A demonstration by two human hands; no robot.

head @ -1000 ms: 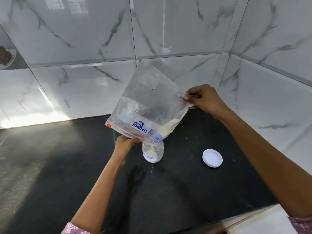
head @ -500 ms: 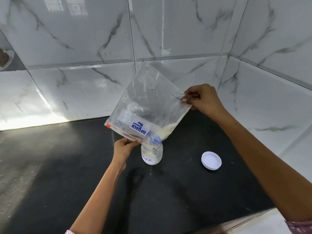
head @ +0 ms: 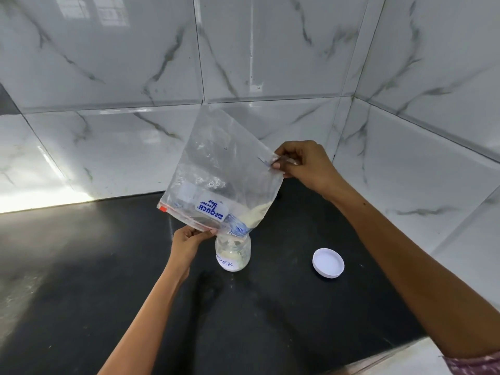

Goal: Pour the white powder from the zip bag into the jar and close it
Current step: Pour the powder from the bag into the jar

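Clear zip bag (head: pixel 216 169): held tilted, mouth over open jar (head: pixel 233 253) at mid surface (head: pixel 81 293); left hand (head: pixel 189 239) pinching zip edge, right hand (head: pixel 303 163) pinching raised corner. Powder (head: pixel 257 212) partly transferred, some remaining. Lid (head: pixel 328 263) lying right of jar, not yet fitted.

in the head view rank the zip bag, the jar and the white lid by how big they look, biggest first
1. zip bag, by far the largest.
2. jar and white lid look close in size; the bag hides the jar's mouth, so I won't rank these two.
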